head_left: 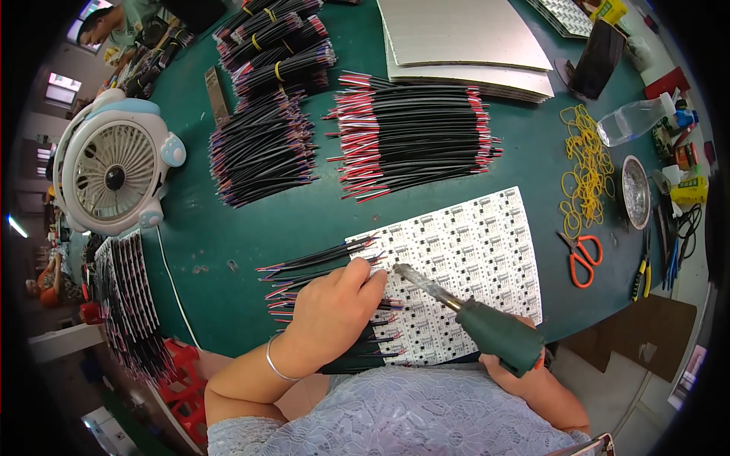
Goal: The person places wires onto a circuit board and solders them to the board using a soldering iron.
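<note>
A white circuit board panel with rows of small black parts lies on the green table in front of me. Along its left edge, several black-sleeved wires with red, white and blue ends stick out to the left. My left hand rests over these wires with thumb and forefinger pinched at the board, on what looks like a wire whose end is mostly hidden. My right hand is wrapped round the green handle of a soldering iron. Its tip touches or hovers just over the board, right of my left fingertips.
Wire piles and banded bundles lie beyond the board, beside stacked pale boards. A fan stands left. Rubber bands, scissors, a metal bowl and a bottle are right. Another person sits far left.
</note>
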{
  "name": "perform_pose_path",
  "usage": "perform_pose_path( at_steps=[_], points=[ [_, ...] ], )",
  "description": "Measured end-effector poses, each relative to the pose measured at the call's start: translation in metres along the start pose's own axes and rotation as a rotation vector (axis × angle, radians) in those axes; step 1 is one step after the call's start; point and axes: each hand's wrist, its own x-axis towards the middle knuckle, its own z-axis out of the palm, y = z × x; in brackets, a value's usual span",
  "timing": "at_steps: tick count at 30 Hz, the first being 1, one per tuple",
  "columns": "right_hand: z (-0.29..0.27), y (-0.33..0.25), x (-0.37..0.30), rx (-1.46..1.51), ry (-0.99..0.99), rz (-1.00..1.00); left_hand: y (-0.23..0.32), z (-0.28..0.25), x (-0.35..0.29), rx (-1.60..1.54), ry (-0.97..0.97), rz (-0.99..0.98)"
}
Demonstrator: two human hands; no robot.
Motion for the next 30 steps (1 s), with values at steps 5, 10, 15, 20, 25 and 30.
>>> perform_pose_path(
  at_steps=[5,10,15,20,25,30],
  points=[
    [0.003,0.005,-0.005,0.087,0.011,0.063,0.001,0.001,0.002,0.038,-0.012,0.008],
    [0.007,0.007,-0.017,0.263,0.039,0.255,-0.003,0.0,0.0,-0.003,0.041,0.059],
    [0.01,0.01,-0.018,0.295,0.013,0.301,-0.005,0.002,0.001,-0.003,0.072,0.099],
    [0.006,-0.002,-0.009,0.342,0.014,0.316,-0.002,-0.002,0.004,0.066,0.022,0.121],
    [-0.001,-0.01,-0.004,0.151,0.016,0.1,0.0,-0.003,0.003,0.156,-0.035,0.145],
    [0.006,0.003,-0.021,0.611,0.095,0.304,0.003,-0.003,0.005,0.172,-0.046,0.143]
  ],
)
